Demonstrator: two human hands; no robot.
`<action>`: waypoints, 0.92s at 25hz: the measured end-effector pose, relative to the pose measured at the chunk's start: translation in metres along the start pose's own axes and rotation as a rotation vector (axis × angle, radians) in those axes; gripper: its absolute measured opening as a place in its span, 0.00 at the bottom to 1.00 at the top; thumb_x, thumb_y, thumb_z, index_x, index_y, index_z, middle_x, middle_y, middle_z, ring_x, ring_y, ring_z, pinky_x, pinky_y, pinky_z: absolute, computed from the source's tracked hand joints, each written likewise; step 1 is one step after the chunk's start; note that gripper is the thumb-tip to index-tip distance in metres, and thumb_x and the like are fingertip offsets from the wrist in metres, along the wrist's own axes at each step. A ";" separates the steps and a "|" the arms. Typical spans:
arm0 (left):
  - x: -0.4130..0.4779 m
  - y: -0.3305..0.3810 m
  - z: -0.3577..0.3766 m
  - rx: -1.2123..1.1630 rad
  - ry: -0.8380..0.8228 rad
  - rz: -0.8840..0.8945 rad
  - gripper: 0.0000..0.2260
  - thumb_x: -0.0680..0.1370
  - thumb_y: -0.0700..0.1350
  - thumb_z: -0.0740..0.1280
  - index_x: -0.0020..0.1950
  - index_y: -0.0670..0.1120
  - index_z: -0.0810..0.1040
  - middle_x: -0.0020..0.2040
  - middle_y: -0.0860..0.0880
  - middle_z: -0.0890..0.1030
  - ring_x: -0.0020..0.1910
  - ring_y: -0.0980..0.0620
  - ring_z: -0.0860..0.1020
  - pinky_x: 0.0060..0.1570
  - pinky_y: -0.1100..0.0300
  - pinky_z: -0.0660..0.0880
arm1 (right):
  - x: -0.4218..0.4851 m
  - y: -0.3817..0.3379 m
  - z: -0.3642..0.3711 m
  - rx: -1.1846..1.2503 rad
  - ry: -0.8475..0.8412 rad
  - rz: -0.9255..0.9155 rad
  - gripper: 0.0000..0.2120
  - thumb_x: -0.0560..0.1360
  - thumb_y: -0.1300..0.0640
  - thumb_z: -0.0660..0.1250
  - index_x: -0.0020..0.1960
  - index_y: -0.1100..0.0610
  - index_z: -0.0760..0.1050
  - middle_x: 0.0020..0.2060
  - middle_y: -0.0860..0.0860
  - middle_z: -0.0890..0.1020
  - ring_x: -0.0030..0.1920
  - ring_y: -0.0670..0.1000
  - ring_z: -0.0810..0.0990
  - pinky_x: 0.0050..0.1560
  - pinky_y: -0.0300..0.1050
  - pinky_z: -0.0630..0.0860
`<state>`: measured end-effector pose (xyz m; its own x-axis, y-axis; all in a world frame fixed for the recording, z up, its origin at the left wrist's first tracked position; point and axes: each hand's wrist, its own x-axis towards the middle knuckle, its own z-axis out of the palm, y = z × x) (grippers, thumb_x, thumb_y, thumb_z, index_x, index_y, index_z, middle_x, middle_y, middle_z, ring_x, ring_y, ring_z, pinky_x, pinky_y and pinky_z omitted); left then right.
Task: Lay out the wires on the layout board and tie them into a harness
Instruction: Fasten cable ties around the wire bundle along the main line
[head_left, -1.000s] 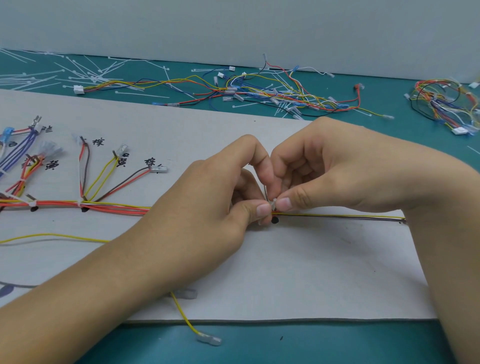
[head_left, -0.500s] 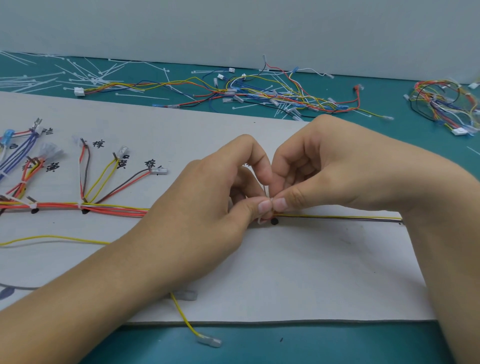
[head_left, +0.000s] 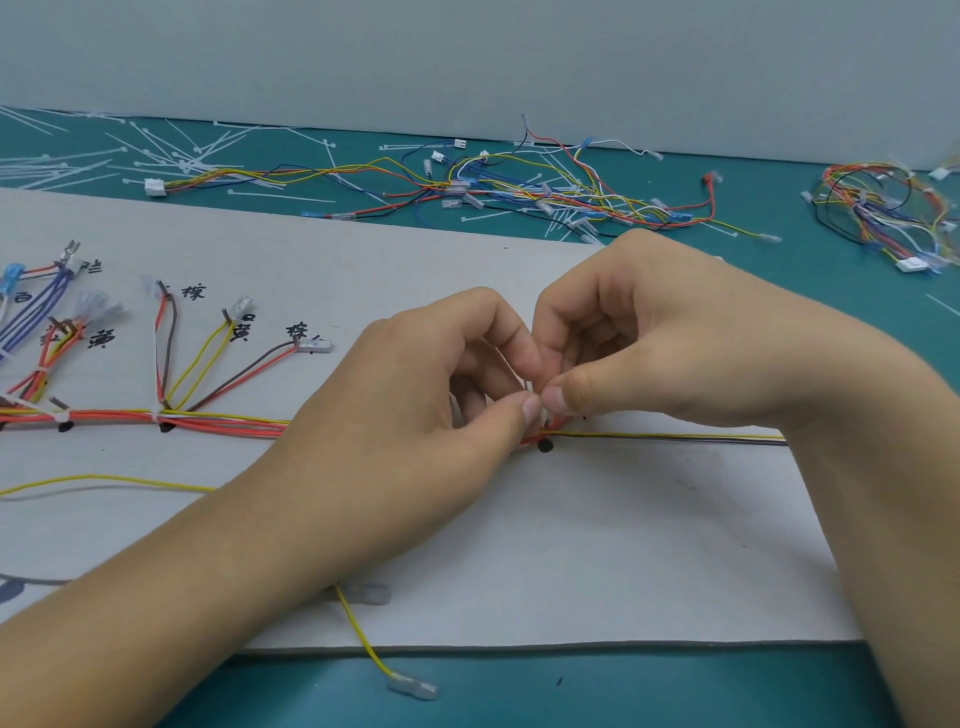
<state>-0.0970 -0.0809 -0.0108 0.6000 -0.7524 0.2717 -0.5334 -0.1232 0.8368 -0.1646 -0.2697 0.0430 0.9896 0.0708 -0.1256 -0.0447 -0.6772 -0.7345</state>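
A bundle of red, yellow and brown wires (head_left: 223, 422) runs left to right across the white layout board (head_left: 597, 545), with white ties on it at the left. My left hand (head_left: 415, 410) and my right hand (head_left: 649, 343) meet thumb to thumb over the bundle beside a black dot (head_left: 544, 445). Both pinch a thin white cable tie (head_left: 529, 387) that sits on the wires; most of the tie is hidden by my fingers. Right of my hands the bundle continues as thin yellow and dark wires (head_left: 675, 437).
Branch wires with terminals (head_left: 311, 345) fan upward at the board's left, by handwritten labels. A loose yellow wire (head_left: 374, 660) hangs over the board's front edge. Loose cable ties (head_left: 171, 156), a wire heap (head_left: 545, 192) and a coiled harness (head_left: 883, 213) lie on the green mat behind.
My thumbs have drawn closer together over the bundle. The small tie head seen between my fingertips a second ago is now covered.
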 end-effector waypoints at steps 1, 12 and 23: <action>0.000 0.001 0.000 -0.004 0.002 -0.004 0.04 0.73 0.47 0.71 0.45 0.54 0.78 0.38 0.57 0.85 0.35 0.52 0.80 0.37 0.54 0.77 | 0.000 0.000 0.000 0.000 0.001 0.002 0.03 0.67 0.60 0.73 0.40 0.57 0.84 0.36 0.55 0.87 0.38 0.54 0.87 0.44 0.57 0.84; -0.002 0.004 -0.001 0.131 -0.021 -0.069 0.03 0.73 0.53 0.73 0.42 0.55 0.82 0.35 0.66 0.80 0.32 0.64 0.75 0.32 0.71 0.68 | -0.002 -0.002 0.002 -0.055 -0.010 -0.013 0.02 0.67 0.57 0.74 0.38 0.55 0.82 0.34 0.53 0.85 0.33 0.54 0.81 0.38 0.57 0.79; -0.002 0.002 -0.002 0.135 -0.020 -0.032 0.04 0.73 0.51 0.71 0.40 0.55 0.84 0.36 0.62 0.79 0.35 0.64 0.75 0.32 0.72 0.65 | 0.000 -0.002 0.001 -0.052 0.019 -0.041 0.05 0.67 0.60 0.65 0.38 0.56 0.81 0.35 0.54 0.86 0.38 0.56 0.85 0.42 0.61 0.82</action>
<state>-0.0985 -0.0784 -0.0090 0.6066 -0.7595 0.2351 -0.5905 -0.2324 0.7728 -0.1646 -0.2677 0.0444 0.9928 0.0859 -0.0830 0.0028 -0.7109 -0.7033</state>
